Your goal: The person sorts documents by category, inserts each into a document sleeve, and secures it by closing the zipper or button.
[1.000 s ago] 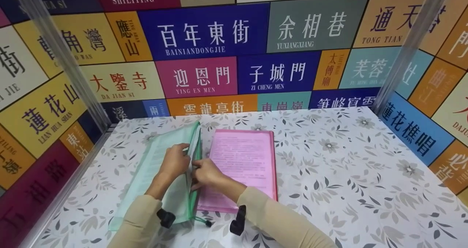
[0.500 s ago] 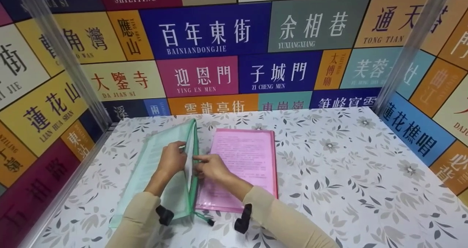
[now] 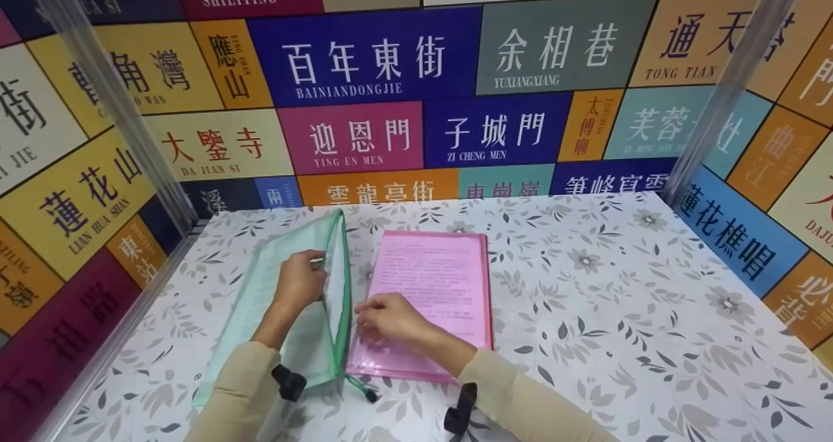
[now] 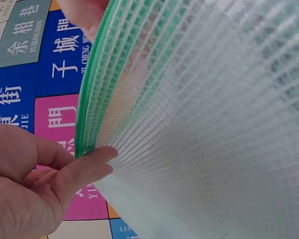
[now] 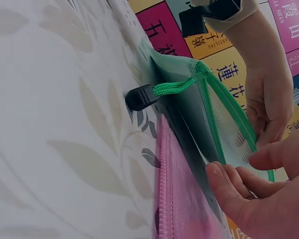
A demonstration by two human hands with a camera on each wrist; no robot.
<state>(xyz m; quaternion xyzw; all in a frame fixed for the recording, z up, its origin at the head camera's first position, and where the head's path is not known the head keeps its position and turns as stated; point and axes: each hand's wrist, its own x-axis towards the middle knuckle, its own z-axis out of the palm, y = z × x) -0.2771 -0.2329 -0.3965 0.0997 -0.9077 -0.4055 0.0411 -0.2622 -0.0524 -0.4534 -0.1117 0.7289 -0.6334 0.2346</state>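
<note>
A translucent green mesh zipper pouch (image 3: 293, 338) with printed sheets inside leans at the left of the table, its green-edged mouth spread apart. My left hand (image 3: 300, 279) pinches the upper edge of that mouth; in the left wrist view the thumb and fingers (image 4: 97, 162) hold the mesh by the green zipper band. My right hand (image 3: 394, 321) hovers over the pink zipper pouch (image 3: 433, 273), just right of the green mouth, fingers loosely bent with nothing seen between them. A green cord with a black end (image 5: 140, 97) hangs from the near corner of the green pouch.
A table with a white floral cover (image 3: 618, 338) lies underneath. Walls of coloured sign panels (image 3: 364, 58) stand behind and at both sides, with clear posts (image 3: 735, 90) at the corners. Black straps (image 3: 289, 383) sit on both wrists.
My right hand has come away from the green pouch's edge, moving right and nearer. The left hand has drawn its edge slightly left, and the mouth gapes wider.
</note>
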